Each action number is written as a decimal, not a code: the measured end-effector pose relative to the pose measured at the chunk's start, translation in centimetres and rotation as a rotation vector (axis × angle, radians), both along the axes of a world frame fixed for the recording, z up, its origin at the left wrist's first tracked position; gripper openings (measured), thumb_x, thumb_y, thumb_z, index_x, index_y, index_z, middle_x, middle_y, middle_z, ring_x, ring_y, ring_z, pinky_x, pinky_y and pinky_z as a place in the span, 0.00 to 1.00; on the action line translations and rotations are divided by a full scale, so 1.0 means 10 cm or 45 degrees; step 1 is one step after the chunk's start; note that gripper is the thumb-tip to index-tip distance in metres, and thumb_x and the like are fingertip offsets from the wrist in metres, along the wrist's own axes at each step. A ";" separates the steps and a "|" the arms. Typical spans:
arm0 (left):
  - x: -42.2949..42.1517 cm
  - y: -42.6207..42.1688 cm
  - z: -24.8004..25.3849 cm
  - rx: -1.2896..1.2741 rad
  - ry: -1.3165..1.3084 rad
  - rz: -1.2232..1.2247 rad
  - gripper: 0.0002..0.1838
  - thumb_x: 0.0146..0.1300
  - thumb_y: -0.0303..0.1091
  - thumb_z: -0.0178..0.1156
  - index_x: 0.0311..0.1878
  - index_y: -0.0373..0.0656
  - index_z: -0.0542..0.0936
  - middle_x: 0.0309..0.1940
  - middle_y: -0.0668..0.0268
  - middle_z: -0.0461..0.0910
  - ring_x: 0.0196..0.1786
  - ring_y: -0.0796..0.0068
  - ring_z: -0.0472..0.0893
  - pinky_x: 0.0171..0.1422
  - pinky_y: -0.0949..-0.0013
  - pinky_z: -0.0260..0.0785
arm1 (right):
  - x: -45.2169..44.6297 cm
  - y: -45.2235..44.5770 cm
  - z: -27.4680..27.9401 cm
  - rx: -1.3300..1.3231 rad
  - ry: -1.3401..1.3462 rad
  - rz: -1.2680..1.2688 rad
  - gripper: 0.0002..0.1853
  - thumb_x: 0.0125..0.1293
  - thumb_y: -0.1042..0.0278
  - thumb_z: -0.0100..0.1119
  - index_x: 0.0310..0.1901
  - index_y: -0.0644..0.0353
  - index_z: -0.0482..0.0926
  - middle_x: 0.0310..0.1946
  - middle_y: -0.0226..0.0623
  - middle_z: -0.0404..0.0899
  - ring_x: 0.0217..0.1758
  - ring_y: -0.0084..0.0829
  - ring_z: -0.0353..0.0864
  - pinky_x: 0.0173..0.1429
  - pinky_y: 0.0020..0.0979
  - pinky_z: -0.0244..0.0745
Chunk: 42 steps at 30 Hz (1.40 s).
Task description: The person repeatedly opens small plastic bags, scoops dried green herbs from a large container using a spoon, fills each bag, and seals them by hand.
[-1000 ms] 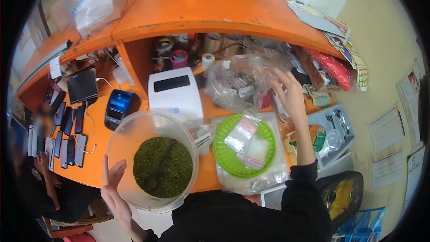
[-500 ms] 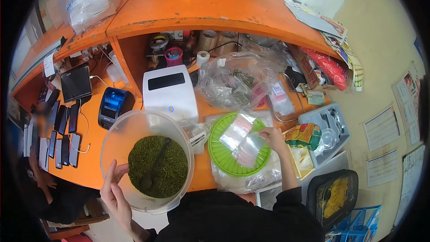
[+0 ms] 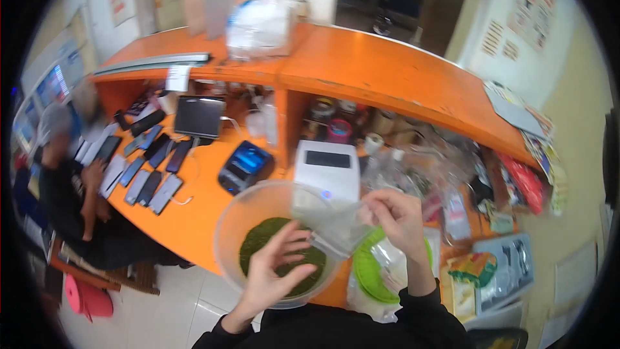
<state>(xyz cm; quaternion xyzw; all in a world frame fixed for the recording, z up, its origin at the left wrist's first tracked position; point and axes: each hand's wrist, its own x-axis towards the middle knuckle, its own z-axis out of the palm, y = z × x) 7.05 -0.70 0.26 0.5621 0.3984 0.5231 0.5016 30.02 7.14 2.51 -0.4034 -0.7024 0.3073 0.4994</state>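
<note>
A clear plastic bag [image 3: 332, 227] hangs in the air between my hands, over the right rim of a translucent tub [image 3: 227, 223]. My right hand [image 3: 399, 220] pinches one end of it between thumb and fingers. With its fingers spread, my left hand [image 3: 276, 268] is above the tub, close to the bag's other end; whether it touches the bag I cannot tell. Chopped dark-green leaf [image 3: 258, 236] fills the lower tub, partly covered by my hand. More clear bags [image 3: 391, 262] lie on a bright green round lid [image 3: 367, 271] below my right hand.
Behind the tub are a white label printer [image 3: 326, 178] and a black receipt printer [image 3: 245, 167]. Several phones [image 3: 152, 184] lie to the left, near a seated person [image 3: 71, 200]. A grey tray [image 3: 507, 271] is on the right, under an orange shelf [image 3: 387, 64].
My view has swung left and up. My right hand has lifted a clear bag off the green lid towards the tub. My left hand has come from the tub's left side to above the leaf.
</note>
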 end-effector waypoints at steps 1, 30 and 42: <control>-0.01 0.00 -0.02 -0.003 -0.016 -0.031 0.32 0.54 0.23 0.65 0.63 0.35 0.65 0.52 0.57 0.75 0.52 0.72 0.76 0.54 0.69 0.73 | -0.14 -0.03 0.05 -0.013 0.039 0.055 0.05 0.59 0.83 0.54 0.34 0.67 0.79 0.25 0.33 0.80 0.25 0.18 0.77 0.28 0.18 0.70; -0.05 -0.08 -0.08 0.361 0.257 0.431 0.06 0.52 0.20 0.64 0.28 0.36 0.75 0.26 0.64 0.77 0.27 0.78 0.75 0.33 0.77 0.67 | -0.68 -0.65 0.01 0.024 -0.007 0.271 0.13 0.50 0.78 0.67 0.40 0.64 0.79 0.35 0.35 0.78 0.32 0.26 0.79 0.39 0.26 0.75; -0.10 -0.13 0.02 0.372 0.126 0.343 0.05 0.52 0.18 0.63 0.30 0.34 0.76 0.29 0.62 0.78 0.31 0.77 0.78 0.36 0.75 0.71 | -0.80 -0.35 -0.15 -0.113 0.260 0.686 0.08 0.54 0.83 0.62 0.37 0.66 0.80 0.33 0.41 0.80 0.36 0.31 0.81 0.43 0.26 0.74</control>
